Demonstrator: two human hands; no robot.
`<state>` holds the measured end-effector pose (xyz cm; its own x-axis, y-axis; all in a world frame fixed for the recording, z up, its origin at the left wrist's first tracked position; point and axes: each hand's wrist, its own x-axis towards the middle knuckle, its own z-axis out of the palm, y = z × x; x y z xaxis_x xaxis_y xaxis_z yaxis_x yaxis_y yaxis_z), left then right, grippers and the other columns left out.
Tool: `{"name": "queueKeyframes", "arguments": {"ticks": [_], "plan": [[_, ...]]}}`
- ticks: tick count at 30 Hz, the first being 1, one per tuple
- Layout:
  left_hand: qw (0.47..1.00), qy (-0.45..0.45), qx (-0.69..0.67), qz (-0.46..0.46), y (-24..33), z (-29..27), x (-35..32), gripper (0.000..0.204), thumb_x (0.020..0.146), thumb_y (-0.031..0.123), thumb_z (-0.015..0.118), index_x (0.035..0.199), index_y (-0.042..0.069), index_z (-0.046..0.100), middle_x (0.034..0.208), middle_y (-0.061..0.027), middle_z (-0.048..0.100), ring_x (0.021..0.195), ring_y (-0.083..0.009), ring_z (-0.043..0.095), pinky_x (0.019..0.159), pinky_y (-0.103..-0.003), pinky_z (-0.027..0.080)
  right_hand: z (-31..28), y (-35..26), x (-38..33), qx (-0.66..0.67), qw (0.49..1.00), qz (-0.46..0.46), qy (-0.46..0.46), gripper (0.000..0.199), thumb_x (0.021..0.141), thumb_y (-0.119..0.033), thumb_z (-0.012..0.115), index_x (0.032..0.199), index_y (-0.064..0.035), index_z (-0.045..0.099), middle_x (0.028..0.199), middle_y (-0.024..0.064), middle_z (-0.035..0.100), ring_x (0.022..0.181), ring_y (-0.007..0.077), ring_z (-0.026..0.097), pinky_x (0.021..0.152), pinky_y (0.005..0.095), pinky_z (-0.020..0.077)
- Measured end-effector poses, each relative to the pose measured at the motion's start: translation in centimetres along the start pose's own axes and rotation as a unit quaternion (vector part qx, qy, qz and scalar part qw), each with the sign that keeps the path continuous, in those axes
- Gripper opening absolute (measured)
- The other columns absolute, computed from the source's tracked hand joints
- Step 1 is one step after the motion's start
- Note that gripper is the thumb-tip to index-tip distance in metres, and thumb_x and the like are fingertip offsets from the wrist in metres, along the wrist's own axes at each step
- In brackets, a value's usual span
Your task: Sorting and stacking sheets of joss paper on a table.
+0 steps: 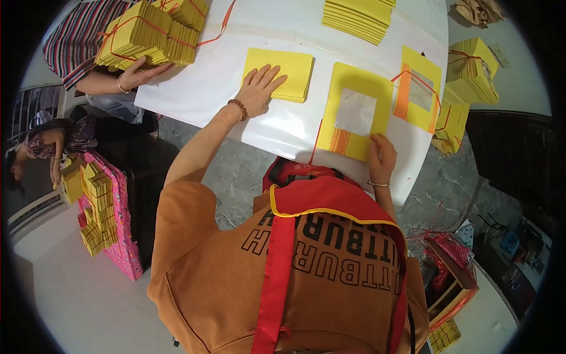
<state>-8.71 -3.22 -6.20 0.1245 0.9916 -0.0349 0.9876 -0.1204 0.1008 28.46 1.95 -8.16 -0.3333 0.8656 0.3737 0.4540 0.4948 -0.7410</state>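
My left hand (257, 89) lies flat, fingers spread, on a stack of plain yellow paper (289, 71) on the white-covered table. At the table's near edge, my right hand (382, 157) has bent fingers closed at the lower right corner of a yellow paper stack with a silver panel (355, 111) and an orange strip. A red string (316, 141) shows along that stack's left side and runs over the table edge. Beyond it on the right lies a similar panelled yellow paper stack (421, 88), with a red string (420, 76) across it.
Another person's hand (141, 75) touches tied yellow paper bundles (138, 35) at the table's far left. More yellow paper (356, 20) lies at the back. Tied bundles (471, 74) stand off the right edge. Another person sits beside bundles on a pink cloth (127, 236) at left.
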Motion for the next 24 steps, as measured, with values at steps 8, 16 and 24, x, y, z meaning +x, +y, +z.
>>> {"name": "queueKeyframes", "arguments": {"ticks": [8,16,24], "plan": [[0.997,-0.020,-0.072,0.024,-0.1,-2.9,0.6,0.073,0.068,0.007,0.058,0.136,0.016,0.033,0.142,-0.0133,0.026,0.132,-0.0315,0.023,0.107,-0.045,0.020,-0.7,0.6,1.2,-0.102,0.991,-0.065,-0.054,0.024,0.077,-0.012,0.062,0.100,-0.0119,0.064,0.104,0.0029,0.062,0.109,0.0233,0.053,0.091,0.0369,0.0328],[0.947,0.161,-0.230,0.159,9.6,-2.2,1.1,0.036,0.073,0.007,0.058,0.109,0.004,0.057,0.109,-0.0152,0.057,0.100,-0.0303,0.053,0.086,-0.042,0.041,-0.7,1.4,0.5,-0.068,0.993,-0.068,-0.062,0.024,0.076,-0.013,0.063,0.099,-0.0129,0.064,0.106,0.0009,0.061,0.111,0.0218,0.051,0.092,0.0362,0.0315],[0.953,0.123,-0.150,0.232,14.9,0.1,1.1,0.028,0.073,0.021,0.066,0.094,0.004,0.060,0.093,-0.0090,0.057,0.091,-0.0261,0.051,0.077,-0.037,0.042,-0.9,1.8,0.5,-0.087,0.988,-0.047,-0.115,0.016,0.075,-0.017,0.065,0.092,-0.0153,0.065,0.104,-0.0023,0.062,0.113,0.0199,0.050,0.090,0.0360,0.0313]]}}
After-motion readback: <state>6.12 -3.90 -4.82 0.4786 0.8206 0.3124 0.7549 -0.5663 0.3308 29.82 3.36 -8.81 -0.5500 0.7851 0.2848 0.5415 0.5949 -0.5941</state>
